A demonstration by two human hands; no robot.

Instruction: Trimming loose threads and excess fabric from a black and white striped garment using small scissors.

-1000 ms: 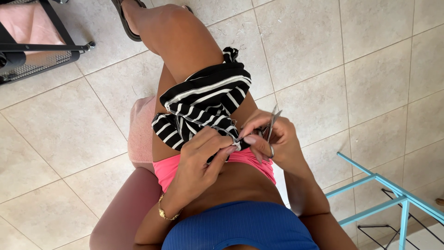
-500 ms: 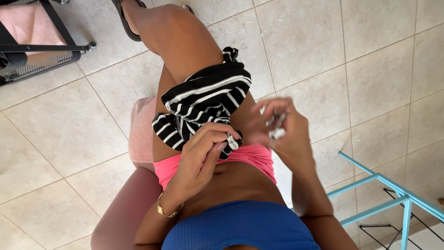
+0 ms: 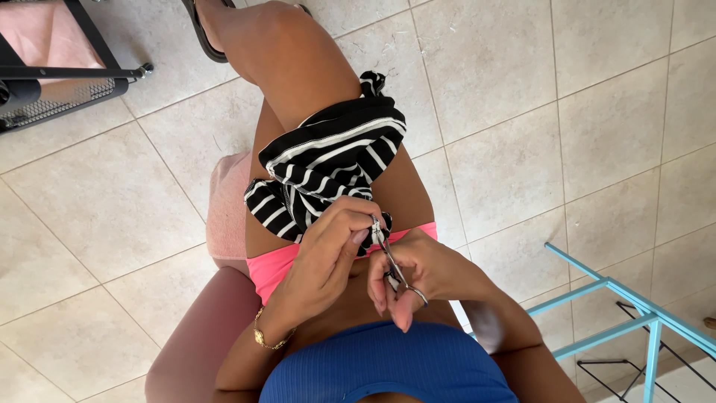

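Metal scissors, small, sit in your right hand, fingers closed through the loops; left hand pinches the striped fabric on your lap. Head view: cloth looks soft and light, so grip it near the blades.

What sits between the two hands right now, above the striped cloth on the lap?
In the head view, small metal scissors bridge the left hand and right hand, both gripping them just in front of the black-and-white striped cloth.
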